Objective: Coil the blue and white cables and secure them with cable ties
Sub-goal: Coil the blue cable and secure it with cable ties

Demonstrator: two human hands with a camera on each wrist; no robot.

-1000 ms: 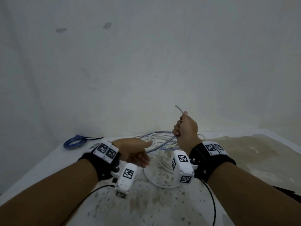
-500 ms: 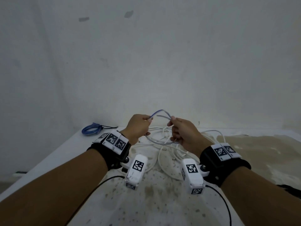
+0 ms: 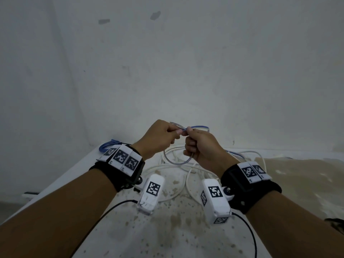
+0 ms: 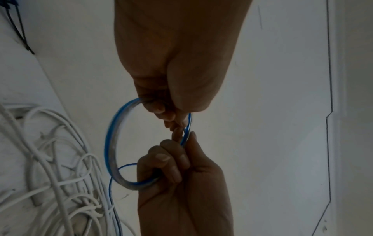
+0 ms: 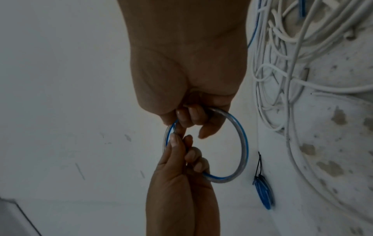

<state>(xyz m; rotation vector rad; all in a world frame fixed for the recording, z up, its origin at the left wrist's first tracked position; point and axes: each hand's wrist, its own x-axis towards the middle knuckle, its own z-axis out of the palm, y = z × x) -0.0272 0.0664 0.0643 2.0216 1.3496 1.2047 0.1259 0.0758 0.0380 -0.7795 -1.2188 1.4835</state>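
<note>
Head cam: high, angled forward-down, both forearms entering from 7 and 5 o'clock, table (image 3: 55, 179) below. Wrist cams: close, each looking along its own hand. All three share the cable loop (image 3: 176, 162) (image 4: 113, 143) (image 5: 242, 143) between the hands.

Both forearms reach forward, raised above the desk (image 3: 55, 183). The left hand (image 3: 158, 138) and right hand (image 3: 202, 148) meet thumb-tip to thumb-tip, fingers curled, each pinching the cable (image 3: 176, 162).
</note>
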